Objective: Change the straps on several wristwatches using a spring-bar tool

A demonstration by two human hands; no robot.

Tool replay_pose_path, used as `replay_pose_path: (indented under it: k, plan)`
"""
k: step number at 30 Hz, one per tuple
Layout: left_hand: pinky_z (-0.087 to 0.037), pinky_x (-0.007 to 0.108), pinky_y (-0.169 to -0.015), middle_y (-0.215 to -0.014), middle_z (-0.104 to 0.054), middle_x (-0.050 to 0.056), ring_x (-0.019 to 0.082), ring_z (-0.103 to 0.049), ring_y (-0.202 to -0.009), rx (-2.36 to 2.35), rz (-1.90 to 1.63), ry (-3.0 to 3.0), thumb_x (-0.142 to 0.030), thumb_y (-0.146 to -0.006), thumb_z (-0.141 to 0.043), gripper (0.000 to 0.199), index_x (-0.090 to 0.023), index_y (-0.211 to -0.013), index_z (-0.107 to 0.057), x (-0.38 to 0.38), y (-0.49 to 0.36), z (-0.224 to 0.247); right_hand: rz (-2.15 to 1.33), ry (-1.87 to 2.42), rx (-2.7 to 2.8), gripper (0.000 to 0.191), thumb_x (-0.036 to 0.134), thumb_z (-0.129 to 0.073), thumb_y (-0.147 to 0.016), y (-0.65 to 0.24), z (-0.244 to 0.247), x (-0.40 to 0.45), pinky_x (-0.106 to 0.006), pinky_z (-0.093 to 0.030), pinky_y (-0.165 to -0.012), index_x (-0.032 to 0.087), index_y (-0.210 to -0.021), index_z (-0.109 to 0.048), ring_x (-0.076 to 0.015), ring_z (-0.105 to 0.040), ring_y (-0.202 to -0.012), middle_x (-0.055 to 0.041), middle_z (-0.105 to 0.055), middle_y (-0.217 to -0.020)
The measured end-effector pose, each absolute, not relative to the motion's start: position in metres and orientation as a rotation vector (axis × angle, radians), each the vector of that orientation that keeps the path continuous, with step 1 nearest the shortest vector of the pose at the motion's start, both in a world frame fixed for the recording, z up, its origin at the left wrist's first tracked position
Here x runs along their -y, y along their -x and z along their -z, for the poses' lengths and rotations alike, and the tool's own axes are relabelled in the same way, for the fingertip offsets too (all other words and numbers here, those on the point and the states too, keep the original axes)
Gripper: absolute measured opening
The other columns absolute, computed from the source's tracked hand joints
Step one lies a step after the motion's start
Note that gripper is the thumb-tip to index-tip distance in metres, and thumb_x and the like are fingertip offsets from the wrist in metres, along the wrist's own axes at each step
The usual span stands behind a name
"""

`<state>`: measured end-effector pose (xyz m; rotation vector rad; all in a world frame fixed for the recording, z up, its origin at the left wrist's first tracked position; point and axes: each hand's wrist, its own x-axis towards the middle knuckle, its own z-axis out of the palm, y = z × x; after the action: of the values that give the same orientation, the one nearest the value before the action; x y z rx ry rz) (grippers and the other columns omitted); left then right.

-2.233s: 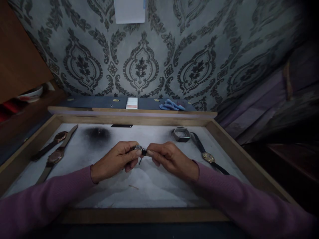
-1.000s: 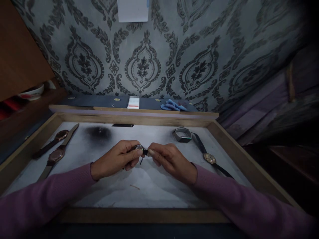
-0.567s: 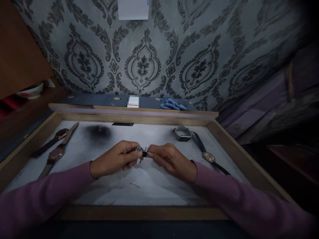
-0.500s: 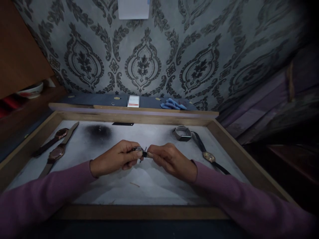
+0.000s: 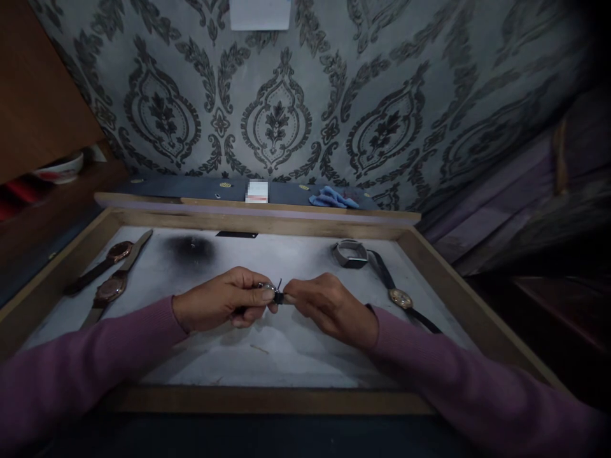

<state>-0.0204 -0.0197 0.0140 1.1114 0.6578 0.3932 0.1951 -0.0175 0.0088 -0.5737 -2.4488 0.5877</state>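
Above the middle of a shallow wooden-framed box with a white floor (image 5: 305,366), my left hand (image 5: 222,299) pinches a small wristwatch (image 5: 268,289) between thumb and fingers. A short dark strap (image 5: 279,297) juts from the watch toward the right, with a thin dark pin-like piece (image 5: 280,283) sticking up beside it. My right hand (image 5: 329,305) is closed at the strap's end, its fingertips gripping it; a pale bit shows there, too small to name. Much of the watch is covered by the left fingers.
Two brown-strapped watches (image 5: 111,287) lie at the box's left. A grey band watch (image 5: 351,253) and a gold-faced watch (image 5: 400,298) with dark strap lie right. A black flat strip (image 5: 237,234) is at the back; a blue cloth (image 5: 333,198) and small box (image 5: 256,191) sit beyond the rim.
My right hand has shifted slightly to the right, and more of the piece between the hands shows. My left hand keeps its pinch on the watch.
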Motion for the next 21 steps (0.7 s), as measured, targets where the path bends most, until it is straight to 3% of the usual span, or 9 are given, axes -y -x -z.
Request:
replay_pose_path:
  k: [21]
  plan:
    - [-0.026,0.020,-0.039,-0.049,-0.046,-0.007,0.005,-0.036,-0.038,-0.543,-0.377,-1.074,-0.040,-0.083,-0.063,0.028,-0.012,-0.080,-0.059,0.0214,0.0184,-0.0175,-0.299,0.500,2.456,0.026,0.013,-0.033,-0.097,-0.1971,-0.0101,0.0219,-0.024,-0.027,-0.047,0.018,-0.079,-0.050,-0.0100,-0.037,-0.047,0.0036,-0.043,-0.056]
